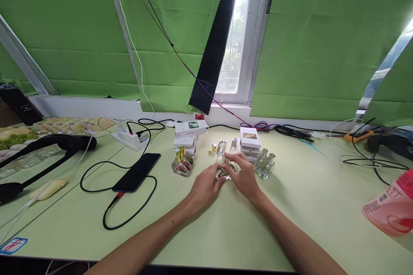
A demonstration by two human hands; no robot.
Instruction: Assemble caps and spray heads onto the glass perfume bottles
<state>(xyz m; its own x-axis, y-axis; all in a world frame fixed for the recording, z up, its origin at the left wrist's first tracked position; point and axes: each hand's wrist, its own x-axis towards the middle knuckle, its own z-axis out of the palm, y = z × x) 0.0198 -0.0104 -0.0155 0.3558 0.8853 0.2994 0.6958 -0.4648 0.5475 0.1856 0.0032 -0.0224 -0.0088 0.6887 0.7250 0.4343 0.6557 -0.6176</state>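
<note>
Between my hands, on the pale green table, is a small clear glass perfume bottle [222,172]. My left hand [204,184] is closed around its lower left side. My right hand [244,175] has its fingers closed at the bottle's top and right side; the fingers partly hide it. Just behind stand a round glass bottle [221,148], a taller clear bottle [233,145] and a small gold cap [214,148]. To the left are round bottles with gold caps [182,165]. Right of my right hand, slim bottles with greenish caps [265,164] stand close together.
White boxes [191,129] are stacked behind the left bottles, more white boxes [250,138] at right. A phone [137,172] with a black cable lies left, near a power strip [130,137] and a black headset-like frame [61,144]. A pink packet [392,206] stands far right.
</note>
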